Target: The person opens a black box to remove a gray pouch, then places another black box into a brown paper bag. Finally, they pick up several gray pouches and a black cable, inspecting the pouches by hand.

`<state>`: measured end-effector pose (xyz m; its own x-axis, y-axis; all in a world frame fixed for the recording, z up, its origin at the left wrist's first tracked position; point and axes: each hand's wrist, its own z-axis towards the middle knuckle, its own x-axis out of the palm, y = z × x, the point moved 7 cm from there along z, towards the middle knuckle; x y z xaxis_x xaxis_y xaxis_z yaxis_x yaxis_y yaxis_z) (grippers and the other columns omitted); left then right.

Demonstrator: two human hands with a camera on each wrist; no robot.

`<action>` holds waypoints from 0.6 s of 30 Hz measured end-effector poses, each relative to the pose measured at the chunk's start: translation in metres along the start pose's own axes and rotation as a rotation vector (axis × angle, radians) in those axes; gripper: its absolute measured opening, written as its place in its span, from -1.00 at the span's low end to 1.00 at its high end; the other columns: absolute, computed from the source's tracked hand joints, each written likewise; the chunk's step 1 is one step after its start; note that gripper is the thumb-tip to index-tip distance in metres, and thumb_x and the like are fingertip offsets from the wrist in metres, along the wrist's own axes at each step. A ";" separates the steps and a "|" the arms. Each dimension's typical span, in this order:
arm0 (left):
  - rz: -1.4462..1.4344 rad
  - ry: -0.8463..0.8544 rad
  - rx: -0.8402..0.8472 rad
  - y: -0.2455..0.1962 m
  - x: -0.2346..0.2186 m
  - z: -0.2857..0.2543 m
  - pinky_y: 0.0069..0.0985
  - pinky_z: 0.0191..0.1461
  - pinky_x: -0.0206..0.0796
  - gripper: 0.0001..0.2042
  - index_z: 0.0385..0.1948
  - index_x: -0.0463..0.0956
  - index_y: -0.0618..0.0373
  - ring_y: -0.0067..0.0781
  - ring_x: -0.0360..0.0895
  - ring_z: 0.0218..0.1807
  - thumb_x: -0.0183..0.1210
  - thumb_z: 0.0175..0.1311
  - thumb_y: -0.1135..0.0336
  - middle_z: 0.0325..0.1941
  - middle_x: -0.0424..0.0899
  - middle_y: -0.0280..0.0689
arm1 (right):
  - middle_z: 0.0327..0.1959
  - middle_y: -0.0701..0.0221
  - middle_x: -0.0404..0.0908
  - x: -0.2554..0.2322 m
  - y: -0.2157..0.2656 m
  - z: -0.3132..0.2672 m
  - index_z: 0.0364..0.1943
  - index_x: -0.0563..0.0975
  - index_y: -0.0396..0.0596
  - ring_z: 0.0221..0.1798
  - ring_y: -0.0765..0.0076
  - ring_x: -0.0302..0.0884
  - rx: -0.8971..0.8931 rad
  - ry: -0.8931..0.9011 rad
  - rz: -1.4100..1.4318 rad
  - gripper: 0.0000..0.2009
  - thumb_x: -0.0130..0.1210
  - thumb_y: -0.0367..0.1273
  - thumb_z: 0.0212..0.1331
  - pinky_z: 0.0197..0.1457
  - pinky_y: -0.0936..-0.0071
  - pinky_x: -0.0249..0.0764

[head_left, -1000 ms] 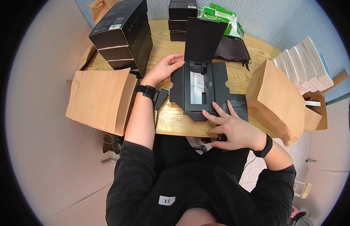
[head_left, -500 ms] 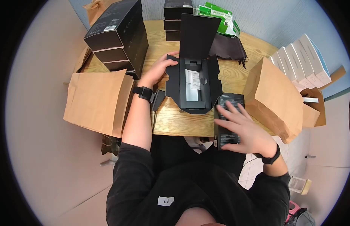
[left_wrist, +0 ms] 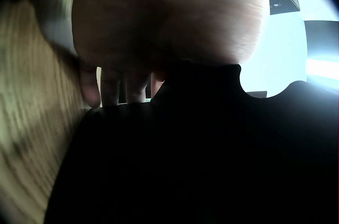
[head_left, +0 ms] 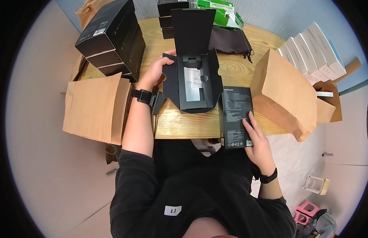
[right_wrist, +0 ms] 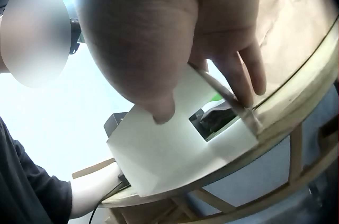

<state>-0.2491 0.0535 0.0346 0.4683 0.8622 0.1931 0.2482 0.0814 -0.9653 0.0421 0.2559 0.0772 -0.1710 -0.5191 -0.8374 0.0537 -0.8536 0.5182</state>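
An open black box (head_left: 209, 85) has its lid raised and flaps spread; a white printed slip (head_left: 195, 77) lies inside. At its left flap my left hand (head_left: 154, 73) grips it, thumb on the flap and fingers behind. The left wrist view shows that hand (left_wrist: 169, 17) over the dark box (left_wrist: 201, 144). My right hand (head_left: 261, 152) holds a flat black printed package (head_left: 236, 107) by its lower right side, near the table's front edge. In the right wrist view, thumb and fingers of the hand (right_wrist: 175, 28) are around a pale panel (right_wrist: 153, 155) with an opening.
Stacked black boxes (head_left: 112, 39) stand behind a brown paper bag (head_left: 92, 107) at the left. Another paper bag (head_left: 287, 95) and white boxes (head_left: 315, 55) are at the right. A dark pouch (head_left: 229, 39) and green packets (head_left: 221, 16) lie at the back.
My right hand has left the open box and moved onto the printed package, now gripping its lower right. The open box's right flap has swung up. The whole scene has shifted slightly left and up.
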 end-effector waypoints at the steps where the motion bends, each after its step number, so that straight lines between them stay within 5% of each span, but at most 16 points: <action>1: 0.006 0.020 0.015 0.007 -0.005 0.006 -0.57 0.08 0.24 -0.49 0.15 0.35 0.16 -0.46 0.42 0.03 -0.06 0.06 0.33 0.02 0.49 -0.28 | 0.34 0.17 0.20 -0.002 -0.001 0.001 0.17 0.38 -0.09 0.15 -0.04 0.40 0.012 -0.044 -0.018 -0.33 -0.01 -0.68 -0.25 0.13 0.30 0.39; 5: 0.018 0.059 0.039 0.003 -0.003 0.003 -0.62 0.08 0.23 -0.48 0.15 0.35 0.12 -0.49 0.43 0.02 -0.06 0.04 0.29 0.01 0.50 -0.31 | 0.29 0.13 0.27 -0.009 -0.006 0.005 0.17 0.36 -0.12 0.21 -0.04 0.36 0.030 -0.175 0.071 -0.32 -0.20 -0.76 -0.22 0.20 0.30 0.35; 18: -0.022 0.086 0.003 0.007 -0.004 0.007 -0.65 -0.01 0.29 -0.51 0.12 0.39 0.16 -0.50 0.46 -0.07 -0.09 0.04 0.36 -0.03 0.52 -0.31 | 0.22 0.14 0.37 -0.005 -0.009 0.012 0.15 0.39 -0.11 0.17 0.03 0.43 0.030 -0.290 0.054 -0.35 -0.15 -0.79 -0.18 0.15 0.37 0.42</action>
<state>-0.2549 0.0538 0.0255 0.5338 0.8142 0.2282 0.2565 0.1012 -0.9612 0.0305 0.2669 0.0789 -0.4434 -0.5259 -0.7258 0.0418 -0.8211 0.5693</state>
